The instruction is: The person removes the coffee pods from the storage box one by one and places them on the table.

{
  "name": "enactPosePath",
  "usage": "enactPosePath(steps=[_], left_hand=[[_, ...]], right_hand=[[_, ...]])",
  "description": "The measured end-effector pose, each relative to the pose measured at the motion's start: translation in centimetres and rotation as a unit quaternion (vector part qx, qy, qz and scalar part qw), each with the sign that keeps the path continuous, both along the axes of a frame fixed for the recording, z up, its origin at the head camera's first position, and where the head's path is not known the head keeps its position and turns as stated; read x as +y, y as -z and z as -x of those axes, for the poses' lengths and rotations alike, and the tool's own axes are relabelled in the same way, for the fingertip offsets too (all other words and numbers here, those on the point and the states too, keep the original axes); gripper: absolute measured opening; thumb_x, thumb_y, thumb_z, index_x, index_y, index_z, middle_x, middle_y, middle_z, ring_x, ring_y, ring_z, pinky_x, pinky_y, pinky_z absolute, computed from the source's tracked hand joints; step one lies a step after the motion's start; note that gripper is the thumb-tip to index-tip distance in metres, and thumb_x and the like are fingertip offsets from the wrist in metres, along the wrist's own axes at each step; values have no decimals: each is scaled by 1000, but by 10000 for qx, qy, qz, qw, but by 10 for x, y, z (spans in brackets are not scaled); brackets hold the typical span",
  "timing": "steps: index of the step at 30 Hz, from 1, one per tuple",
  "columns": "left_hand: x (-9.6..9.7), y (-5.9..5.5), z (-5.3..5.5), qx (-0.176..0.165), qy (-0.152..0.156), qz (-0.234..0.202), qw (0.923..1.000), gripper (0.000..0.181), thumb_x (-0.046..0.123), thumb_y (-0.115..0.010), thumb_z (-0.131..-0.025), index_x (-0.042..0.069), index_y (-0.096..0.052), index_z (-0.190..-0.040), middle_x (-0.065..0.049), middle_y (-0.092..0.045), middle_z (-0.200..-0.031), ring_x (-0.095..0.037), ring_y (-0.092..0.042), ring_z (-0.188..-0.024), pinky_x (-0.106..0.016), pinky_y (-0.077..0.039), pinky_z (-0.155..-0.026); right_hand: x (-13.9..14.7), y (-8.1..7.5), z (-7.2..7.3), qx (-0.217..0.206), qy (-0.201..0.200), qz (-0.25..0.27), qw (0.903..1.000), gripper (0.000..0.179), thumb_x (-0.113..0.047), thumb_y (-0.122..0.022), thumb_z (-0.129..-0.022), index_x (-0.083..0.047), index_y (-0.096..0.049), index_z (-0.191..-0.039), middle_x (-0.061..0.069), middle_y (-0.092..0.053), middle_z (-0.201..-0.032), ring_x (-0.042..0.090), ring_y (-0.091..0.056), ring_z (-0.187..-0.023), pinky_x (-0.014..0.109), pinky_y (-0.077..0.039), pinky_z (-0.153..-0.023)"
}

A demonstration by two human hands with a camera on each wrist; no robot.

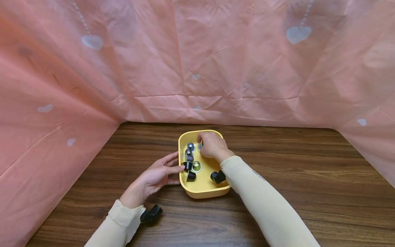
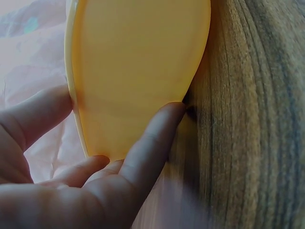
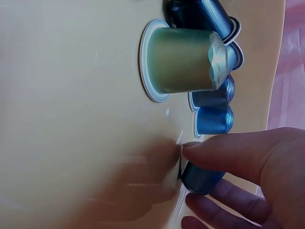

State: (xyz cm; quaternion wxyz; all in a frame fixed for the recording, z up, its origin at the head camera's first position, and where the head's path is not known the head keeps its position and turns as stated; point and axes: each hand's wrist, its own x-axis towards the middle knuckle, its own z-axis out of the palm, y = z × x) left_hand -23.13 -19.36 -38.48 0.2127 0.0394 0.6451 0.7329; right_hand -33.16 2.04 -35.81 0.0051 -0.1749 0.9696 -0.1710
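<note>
A yellow tray with rounded corners stands on the table. My left hand holds its left side, thumb at the rim and fingers against the outer wall; in the left wrist view the fingertips touch that wall. My right hand reaches into the far part of the tray. Between its thumb and fingers it pinches a dark coffee capsule, tilted close to the tray floor. Beside it, a blue capsule and a green-gold capsule stand upright. Several dark capsules are along the left wall, some lying on their sides.
A black wrist camera sits under the left sleeve, and another black one at the right wrist hangs over the tray. Brown wooden table surrounds the tray. A pink curtain with hearts encloses the back and sides.
</note>
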Motion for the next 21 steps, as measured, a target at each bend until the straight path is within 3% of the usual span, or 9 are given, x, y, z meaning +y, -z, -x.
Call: enactPosePath(steps=[21], left_hand=[[0, 1, 0, -1, -6, -24, 10000, 77, 4, -60, -106, 8, -21, -172, -23, -30, -175, -24, -61, -133, -55, -58, -108]], right_hand=[[2, 0, -2, -25, -104, -10, 9999, 34, -7, -74, -84, -16, -78, -116, 6, -77, -117, 24, -65, -98, 46, -58, -76]])
